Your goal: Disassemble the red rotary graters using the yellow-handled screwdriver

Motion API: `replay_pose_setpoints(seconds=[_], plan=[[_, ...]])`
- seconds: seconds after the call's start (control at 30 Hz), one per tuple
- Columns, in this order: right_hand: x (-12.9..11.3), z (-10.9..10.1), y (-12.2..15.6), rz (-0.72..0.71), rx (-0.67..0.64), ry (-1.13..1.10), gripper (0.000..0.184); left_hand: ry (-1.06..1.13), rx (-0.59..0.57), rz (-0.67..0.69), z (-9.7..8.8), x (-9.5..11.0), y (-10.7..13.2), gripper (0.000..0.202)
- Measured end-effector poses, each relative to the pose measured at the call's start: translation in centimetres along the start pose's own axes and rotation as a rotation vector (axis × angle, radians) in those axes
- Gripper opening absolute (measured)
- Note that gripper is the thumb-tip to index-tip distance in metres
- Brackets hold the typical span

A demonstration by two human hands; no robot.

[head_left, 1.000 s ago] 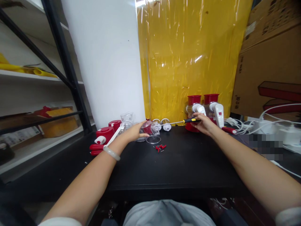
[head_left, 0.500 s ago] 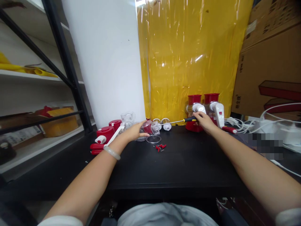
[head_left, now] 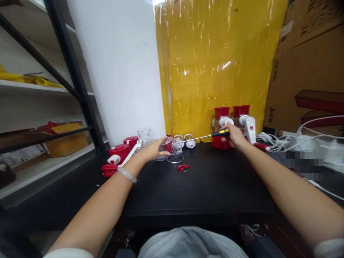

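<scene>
My right hand (head_left: 235, 135) is closed around the yellow-and-black handle of a screwdriver (head_left: 206, 137), whose shaft points left over the black table (head_left: 204, 186). Just behind that hand stand two red-and-white grinder units (head_left: 233, 123) against the yellow sheet. My left hand (head_left: 152, 150), with a pale bangle on the wrist, rests on a clear plastic housing with a red part inside (head_left: 168, 147). A clear ring (head_left: 175, 158) and several small red pieces (head_left: 183, 167) lie in front of it.
Red caps and a white crank handle (head_left: 120, 154) lie at the table's left. A metal shelf rack (head_left: 40, 118) stands to the left. Cardboard boxes (head_left: 306, 71) and white cables (head_left: 292, 141) fill the right side. Two small white-capped cylinders (head_left: 186, 141) sit at the back.
My right hand has lifted the screwdriver handle slightly and drawn it up toward the grinder units. My left hand stays on the clear housing.
</scene>
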State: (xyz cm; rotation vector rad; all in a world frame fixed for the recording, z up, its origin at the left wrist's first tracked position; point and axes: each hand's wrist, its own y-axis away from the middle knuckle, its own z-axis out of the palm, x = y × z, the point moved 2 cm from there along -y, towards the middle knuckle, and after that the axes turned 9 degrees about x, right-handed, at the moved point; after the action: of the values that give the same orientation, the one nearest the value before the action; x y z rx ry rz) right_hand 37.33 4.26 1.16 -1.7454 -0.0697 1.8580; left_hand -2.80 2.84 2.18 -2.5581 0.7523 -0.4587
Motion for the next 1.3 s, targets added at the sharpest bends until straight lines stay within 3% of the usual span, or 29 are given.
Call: replay_pose_setpoints(seconds=[0.13, 0.37, 0.47, 0.63, 0.8, 1.0, 1.13, 1.3], plan=[[0.4, -0.2, -0.4, -0.062, 0.03, 0.089, 0.038, 0.0, -0.002, -0.003, 0.1, -0.1, 0.0, 0.091], [-0.4, 0.9, 0.9, 0.091, -0.034, -0.298, 0.034, -0.001, 0.002, 0.021, 0.2, -0.2, -0.2, 0.093], [-0.9, 0.9, 1.2, 0.121, -0.073, -0.354, 0.034, 0.0, 0.004, 0.012, 0.1, -0.3, -0.1, 0.092], [-0.6, 0.5, 0.6, 0.152, -0.021, -0.257, 0.029, 0.004, 0.01, 0.025, 0.2, -0.3, -0.1, 0.092], [0.3, -0.1, -0.2, -0.036, 0.015, 0.005, 0.038, 0.001, 0.005, 0.025, 0.1, -0.2, -0.1, 0.092], [-0.1, 0.6, 0.4, 0.025, 0.023, -0.166, 0.032, 0.0, -0.003, 0.01, 0.0, 0.1, 0.0, 0.092], [-1.0, 0.7, 1.3, 0.084, -0.06, -0.298, 0.033, -0.006, 0.002, 0.006, -0.1, 0.3, 0.0, 0.091], [-1.0, 0.5, 0.9, 0.083, -0.073, -0.277, 0.025, 0.004, 0.009, 0.022, 0.0, -0.1, 0.0, 0.093]])
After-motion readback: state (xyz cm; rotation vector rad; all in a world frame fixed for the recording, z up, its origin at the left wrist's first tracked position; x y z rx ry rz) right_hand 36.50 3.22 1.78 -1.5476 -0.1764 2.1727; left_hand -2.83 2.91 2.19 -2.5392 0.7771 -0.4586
